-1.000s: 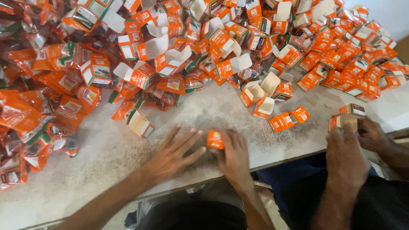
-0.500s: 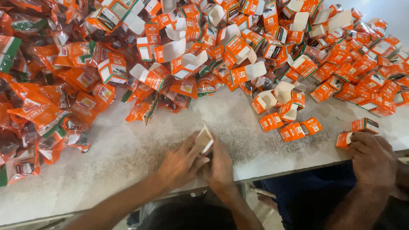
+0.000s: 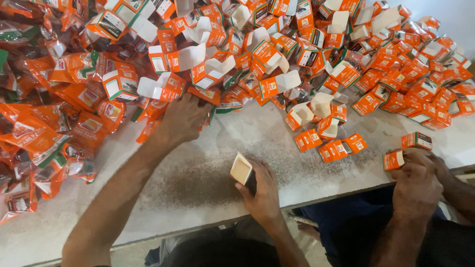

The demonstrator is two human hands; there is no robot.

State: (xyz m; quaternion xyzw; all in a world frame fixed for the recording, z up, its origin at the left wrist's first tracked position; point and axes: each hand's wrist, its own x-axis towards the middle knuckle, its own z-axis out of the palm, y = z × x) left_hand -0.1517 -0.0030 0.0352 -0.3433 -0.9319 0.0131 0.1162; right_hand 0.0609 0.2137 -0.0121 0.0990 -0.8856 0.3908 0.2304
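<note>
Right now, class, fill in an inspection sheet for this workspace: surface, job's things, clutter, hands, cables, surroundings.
Surface: pale speckled table, dark dust near the front edge.
Job's things: open carton held upright in the right hand; pouches piled at left, where the left hand reaches in.
Clutter: heap of orange cartons across the back, many with flaps open; three closed ones lie loose.
Hands: both bare; a co-worker's hands hold a carton at right.
Cables: nothing seen.
Surroundings: pale wall at top right.

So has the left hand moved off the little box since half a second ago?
Yes: the left hand has gone up the table into the packet pile, away from the open box.
</note>
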